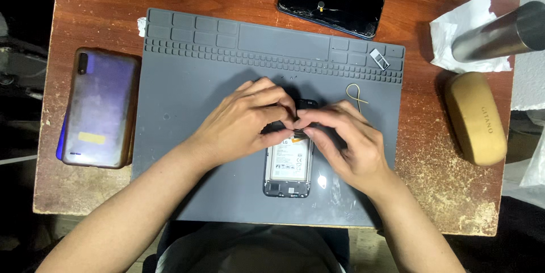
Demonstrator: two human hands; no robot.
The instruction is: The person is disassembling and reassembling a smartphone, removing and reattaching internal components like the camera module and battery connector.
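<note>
The opened phone (288,168) lies back-up on the grey ribbed silicone mat (193,80), its white-labelled battery exposed. Its upper end is pinched by the left hand (244,120) and the right hand (340,137), fingertips closed on a small dark part. If excess force is applied, the thin part could be bent or the battery stressed. The small loose tray (379,59) could be knocked off onto the worn wooden desk (113,0).

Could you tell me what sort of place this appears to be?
Probably a small phone repair bench: a grey repair mat on a worn wooden table, an opened phone under both hands, and a cracked phone nearby.
</note>
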